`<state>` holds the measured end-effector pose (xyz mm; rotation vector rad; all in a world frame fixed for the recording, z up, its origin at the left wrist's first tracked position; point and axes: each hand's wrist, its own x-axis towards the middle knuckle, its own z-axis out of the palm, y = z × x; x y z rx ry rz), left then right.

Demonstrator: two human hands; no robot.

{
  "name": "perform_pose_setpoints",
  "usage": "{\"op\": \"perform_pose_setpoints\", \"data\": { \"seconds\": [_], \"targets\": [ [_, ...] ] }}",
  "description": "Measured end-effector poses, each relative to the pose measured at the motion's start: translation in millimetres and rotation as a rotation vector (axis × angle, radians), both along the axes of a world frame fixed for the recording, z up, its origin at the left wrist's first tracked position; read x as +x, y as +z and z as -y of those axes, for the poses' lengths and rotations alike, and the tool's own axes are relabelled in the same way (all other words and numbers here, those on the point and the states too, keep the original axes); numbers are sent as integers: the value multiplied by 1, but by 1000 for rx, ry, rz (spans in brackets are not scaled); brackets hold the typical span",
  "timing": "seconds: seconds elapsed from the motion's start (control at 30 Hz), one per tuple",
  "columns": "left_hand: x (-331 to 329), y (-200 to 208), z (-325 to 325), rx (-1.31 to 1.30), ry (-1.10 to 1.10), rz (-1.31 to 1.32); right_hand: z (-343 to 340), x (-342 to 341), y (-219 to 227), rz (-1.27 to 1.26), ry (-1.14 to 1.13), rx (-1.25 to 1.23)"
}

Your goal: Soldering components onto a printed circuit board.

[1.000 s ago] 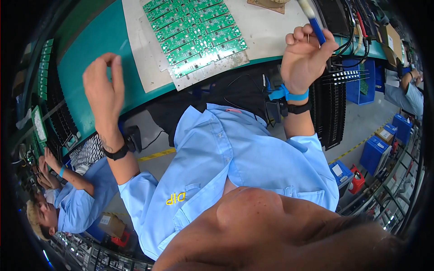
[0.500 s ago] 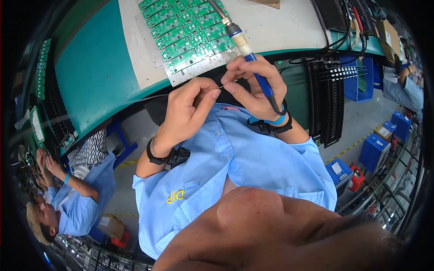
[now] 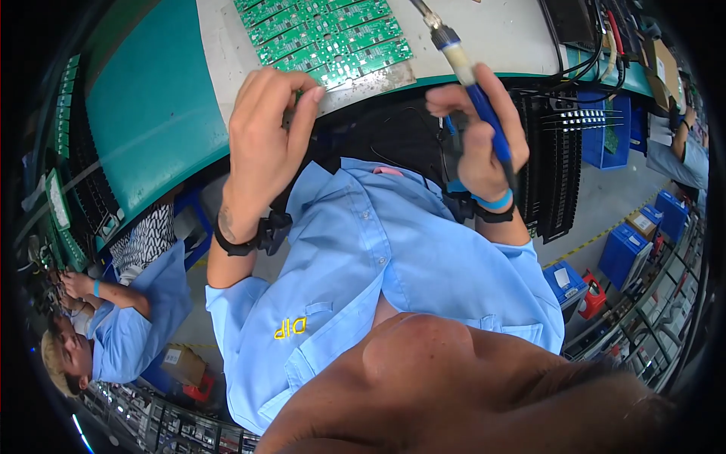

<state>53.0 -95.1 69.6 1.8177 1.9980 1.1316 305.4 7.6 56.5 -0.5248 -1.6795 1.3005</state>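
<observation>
One blue-handled soldering iron, with a cream sleeve and a dark collar ahead of its grip, rests in a worker's right hand, clear of the bench's front edge. Its fingers are loosely parted, the forefinger raised along the handle and the thumb bent across it. The left hand is half curled, thumb and forefinger tips close together; whether they pinch anything cannot be told. Beyond it lies a green circuit-board panel, rows of small boards dotted with silver pads and dark components, on a scuffed metal plate near the edge. White sheeting stretches to the panel's right, teal matting to its left, with open air between the hands. Black slotted racks stand beyond the right wrist. The iron's long axis slants up and leftward, away from the worker, its front end running out of view at the top.
</observation>
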Motion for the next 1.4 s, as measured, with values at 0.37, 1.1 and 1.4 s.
{"op": "perform_pose_setpoints", "data": {
  "seconds": [0.37, 1.1, 1.4],
  "targets": [
    [-20, 17, -25, -91, -295, -145, 3, 20, 14, 185, -79, 285],
    [-22, 16, -33, -123, -347, -86, -3, 1, 13, 241, -44, 421],
    [-22, 17, -33, -132, -360, -71, -4, 2, 10, 220, -29, 432]
  ]
}}
